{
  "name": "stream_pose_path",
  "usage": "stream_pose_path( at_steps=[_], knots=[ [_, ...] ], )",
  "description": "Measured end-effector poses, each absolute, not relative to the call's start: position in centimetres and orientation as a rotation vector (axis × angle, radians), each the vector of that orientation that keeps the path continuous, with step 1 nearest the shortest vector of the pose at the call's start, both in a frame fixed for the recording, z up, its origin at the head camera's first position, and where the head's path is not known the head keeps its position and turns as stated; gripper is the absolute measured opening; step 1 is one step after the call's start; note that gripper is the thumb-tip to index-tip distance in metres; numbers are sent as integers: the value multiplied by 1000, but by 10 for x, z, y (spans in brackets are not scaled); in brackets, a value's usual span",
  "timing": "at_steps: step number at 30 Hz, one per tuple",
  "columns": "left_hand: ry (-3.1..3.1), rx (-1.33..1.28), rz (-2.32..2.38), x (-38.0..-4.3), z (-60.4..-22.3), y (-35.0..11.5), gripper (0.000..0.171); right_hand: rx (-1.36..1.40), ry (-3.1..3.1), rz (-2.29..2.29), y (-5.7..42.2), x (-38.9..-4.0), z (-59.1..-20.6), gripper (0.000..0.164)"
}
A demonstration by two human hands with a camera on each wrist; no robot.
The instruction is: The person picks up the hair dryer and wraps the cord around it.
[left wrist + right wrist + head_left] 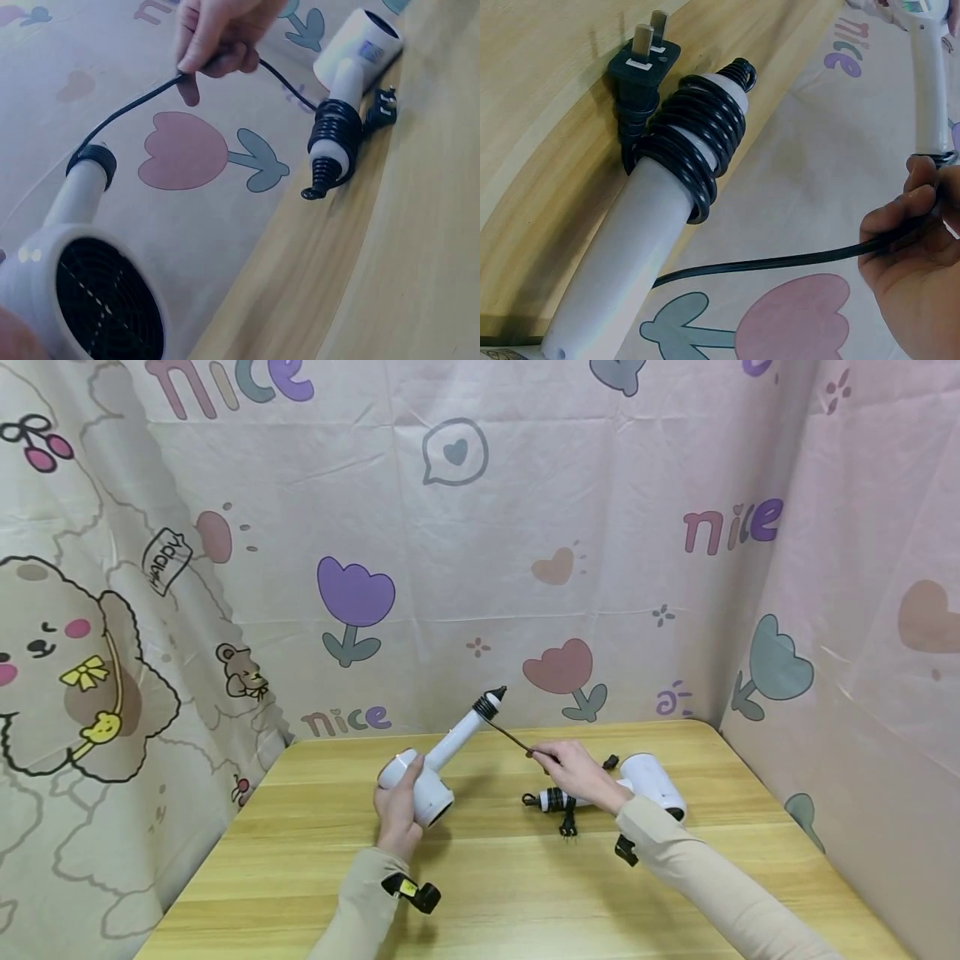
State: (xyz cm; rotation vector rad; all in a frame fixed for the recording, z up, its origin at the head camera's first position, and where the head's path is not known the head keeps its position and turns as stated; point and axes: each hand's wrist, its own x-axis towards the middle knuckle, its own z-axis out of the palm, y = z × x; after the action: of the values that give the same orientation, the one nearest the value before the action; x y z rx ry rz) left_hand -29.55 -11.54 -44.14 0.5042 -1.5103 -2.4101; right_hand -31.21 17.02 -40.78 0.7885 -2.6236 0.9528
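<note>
My left hand [397, 814] grips a white hair dryer [454, 740] by its barrel, raised above the table with the handle slanting up and right. Several turns of black cord [486, 706] wrap the handle's end. From there a stretch of cord [124, 112] runs to my right hand [576, 768], which pinches it between thumb and fingers. Past the fingers, the cord continues behind a second white hair dryer [651, 781], which lies on the table below the right forearm. Its own cord [694, 139] is coiled tightly round its handle, with a two-pin plug [643, 64] sticking out.
The wooden table [322, 827] carries the second dryer at its right side. Another black plug end [611, 763] lies behind the right wrist. A printed curtain [450, 552] hangs behind and at both sides. Small black cameras [412, 892] are strapped to the wrists.
</note>
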Motion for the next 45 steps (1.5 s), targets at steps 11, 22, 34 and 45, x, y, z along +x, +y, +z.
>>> stream_pose_path(
  at_steps=[11, 22, 34, 45],
  knots=[
    [-1570, 544, -2620, -299, -453, -123, 64, 743, -2797, 1083, 181, -336, -411, 30],
    [-1618, 329, -2899, -301, -454, -124, 55, 717, -2789, 981, 191, -351, -405, 27],
    [-1669, 142, -3032, -301, -451, -120, 49, 642, -2814, 826, 185, -362, -398, 24],
    [-2009, 78, -2846, -302, -454, -128, 59, 654, -2746, 699, 192, -369, -371, 19]
  ],
)
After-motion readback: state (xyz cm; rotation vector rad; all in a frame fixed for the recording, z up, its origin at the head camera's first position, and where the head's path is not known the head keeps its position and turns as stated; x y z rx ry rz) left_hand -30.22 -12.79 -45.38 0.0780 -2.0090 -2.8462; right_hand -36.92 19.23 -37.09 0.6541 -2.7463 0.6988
